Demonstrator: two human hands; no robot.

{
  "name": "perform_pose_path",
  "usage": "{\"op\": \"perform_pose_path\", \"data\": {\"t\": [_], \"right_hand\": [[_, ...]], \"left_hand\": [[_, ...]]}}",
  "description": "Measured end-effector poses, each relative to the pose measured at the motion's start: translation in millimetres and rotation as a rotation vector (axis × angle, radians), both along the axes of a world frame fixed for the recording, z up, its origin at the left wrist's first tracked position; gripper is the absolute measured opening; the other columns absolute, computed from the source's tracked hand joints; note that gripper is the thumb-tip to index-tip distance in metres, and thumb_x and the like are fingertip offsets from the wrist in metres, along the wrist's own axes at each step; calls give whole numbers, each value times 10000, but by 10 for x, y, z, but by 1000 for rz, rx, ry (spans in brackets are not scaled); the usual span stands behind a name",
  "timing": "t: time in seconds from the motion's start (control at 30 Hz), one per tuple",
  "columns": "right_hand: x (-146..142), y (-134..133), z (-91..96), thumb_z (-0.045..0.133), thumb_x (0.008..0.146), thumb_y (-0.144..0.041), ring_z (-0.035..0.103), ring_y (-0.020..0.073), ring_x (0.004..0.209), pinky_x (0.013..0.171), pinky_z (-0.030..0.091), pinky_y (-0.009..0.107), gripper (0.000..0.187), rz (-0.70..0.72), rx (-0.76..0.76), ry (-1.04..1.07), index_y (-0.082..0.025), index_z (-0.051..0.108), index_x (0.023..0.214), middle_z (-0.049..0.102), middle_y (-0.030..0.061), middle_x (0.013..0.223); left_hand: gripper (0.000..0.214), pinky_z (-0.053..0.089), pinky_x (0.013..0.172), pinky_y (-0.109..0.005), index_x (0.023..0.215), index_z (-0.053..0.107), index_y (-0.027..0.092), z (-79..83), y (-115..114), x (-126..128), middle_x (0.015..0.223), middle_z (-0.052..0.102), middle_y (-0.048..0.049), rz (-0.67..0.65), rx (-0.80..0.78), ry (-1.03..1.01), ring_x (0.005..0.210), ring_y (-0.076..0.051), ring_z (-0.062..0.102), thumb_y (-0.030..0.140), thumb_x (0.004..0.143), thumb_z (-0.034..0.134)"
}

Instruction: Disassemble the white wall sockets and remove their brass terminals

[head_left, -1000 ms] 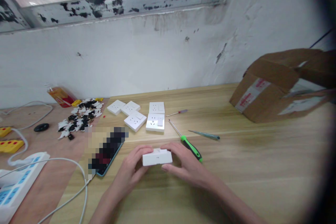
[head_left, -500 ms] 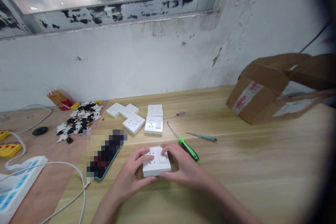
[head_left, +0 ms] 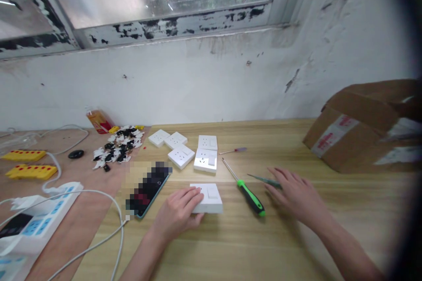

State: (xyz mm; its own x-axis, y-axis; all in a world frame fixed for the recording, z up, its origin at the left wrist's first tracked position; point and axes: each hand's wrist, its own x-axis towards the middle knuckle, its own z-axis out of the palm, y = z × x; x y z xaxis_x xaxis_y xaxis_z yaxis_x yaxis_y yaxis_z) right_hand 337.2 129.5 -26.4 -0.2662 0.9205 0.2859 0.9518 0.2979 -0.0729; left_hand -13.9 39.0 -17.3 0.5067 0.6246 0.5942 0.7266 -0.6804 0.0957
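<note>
My left hand (head_left: 180,210) is closed around the left side of a white wall socket with a switch (head_left: 211,199), fingers on top and thumb at the front edge. Its pin holes are mostly hidden under those fingers. My right hand (head_left: 293,193) reaches over a thin teal screwdriver (head_left: 263,180) on the table. Thumb and fingers are apart on either side of its handle, whose end is partly hidden. Between the two hands lies a green and black screwdriver (head_left: 249,195). A small screwdriver with a purplish handle (head_left: 239,149) rests farther back.
Several white sockets (head_left: 181,156) sit at the back middle. A phone (head_left: 153,191) with a white cable lies left. Beyond it are black and white small parts (head_left: 118,145), yellow strips (head_left: 31,171) and a power strip (head_left: 49,215). A cardboard box (head_left: 359,127) stands at the right.
My right hand has let go of the socket and moved right to the teal screwdriver. My left hand still holds the socket. The camera view has shifted left.
</note>
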Motion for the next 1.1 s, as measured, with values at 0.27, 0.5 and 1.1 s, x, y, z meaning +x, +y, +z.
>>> {"op": "perform_pose_path", "data": {"t": [0.27,0.5,1.1], "right_hand": [[47,54,-50,376,946,-381,642,264,854,749,486,398,332,97,17,9,-187,642,900,691,106,909],[-469,-469,284,443,945,-281,699,203,844,706,539,307,235,372,56,385,-223,600,1109,727,75,983],[-1015,-998,386,402,956,-160,607,145,589,505,447,251,281,550,196,214,-160,598,1157,627,27,702]], "left_hand": [[251,560,732,-358,1106,588,153,48,77,27,976,700,-113,16,-62,-29,856,-234,658,200,861,597],[358,563,833,-407,1205,575,203,-103,48,-37,1049,680,-119,31,-85,-156,1024,-259,642,168,851,617],[477,503,1025,-388,1373,455,201,-187,44,-73,1332,583,-110,-38,-209,-225,1242,-232,550,115,910,532]]}}
